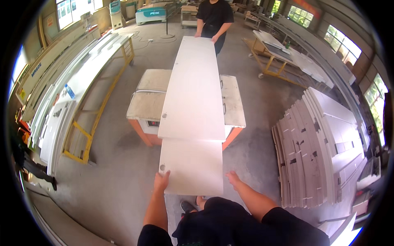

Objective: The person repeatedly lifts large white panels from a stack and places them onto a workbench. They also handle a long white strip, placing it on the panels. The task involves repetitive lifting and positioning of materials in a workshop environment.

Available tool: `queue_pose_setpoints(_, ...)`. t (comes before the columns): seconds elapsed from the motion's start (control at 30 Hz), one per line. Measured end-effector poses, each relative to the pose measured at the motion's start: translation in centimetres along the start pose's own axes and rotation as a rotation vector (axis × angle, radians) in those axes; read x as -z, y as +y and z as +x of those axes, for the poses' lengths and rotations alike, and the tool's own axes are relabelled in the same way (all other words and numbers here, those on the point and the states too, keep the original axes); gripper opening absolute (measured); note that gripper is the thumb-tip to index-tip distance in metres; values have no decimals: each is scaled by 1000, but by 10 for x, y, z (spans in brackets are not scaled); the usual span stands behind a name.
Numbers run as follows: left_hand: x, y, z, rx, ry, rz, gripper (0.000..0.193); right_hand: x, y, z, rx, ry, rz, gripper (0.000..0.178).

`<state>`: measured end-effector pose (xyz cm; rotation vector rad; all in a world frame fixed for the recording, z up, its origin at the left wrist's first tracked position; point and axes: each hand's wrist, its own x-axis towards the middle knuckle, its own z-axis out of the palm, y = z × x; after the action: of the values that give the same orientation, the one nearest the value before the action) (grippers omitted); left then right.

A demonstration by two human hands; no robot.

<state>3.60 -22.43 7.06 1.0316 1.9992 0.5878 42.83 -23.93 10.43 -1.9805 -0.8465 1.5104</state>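
Observation:
A white panel with a round hole near its left edge lies in front of me. My left hand is closed on its left edge near the close corner, thumb on top. My right hand hovers just off the right edge, fingers apart, holding nothing. A longer white panel stretches away from me, its near end overlapping or meeting the closer one; which, I cannot tell. Another person in black has both hands at the long panel's far end. Below it stands a machine with pale top covers and an orange base.
On the right rises a tall stack of white panels. A yellow-framed table runs along the left with boards and a bottle. A wheeled yellow table stands at far right. A pole stand is at the back.

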Motion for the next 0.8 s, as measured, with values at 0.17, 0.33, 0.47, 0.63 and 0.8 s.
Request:
queue_pose_setpoints(0.17,14,17,-8,14,-116,-130,74,-58,48,41,46,146,-18,55)
queue_pose_setpoints(0.33,9,-7,-4,49,-59,-203,63,-64,-1,13,-93,246,-87,53)
queue_pose_setpoints(0.47,17,16,-4,178,-130,-168,58,-66,10,16,-71,281,-72,52)
queue_pose_setpoints(0.63,20,36,-12,211,-137,-167,55,-65,7,2,-43,288,-84,56)
queue_pose_setpoints(0.8,21,33,-11,214,-53,-90,48,-71,-10,-7,-52,362,-135,54)
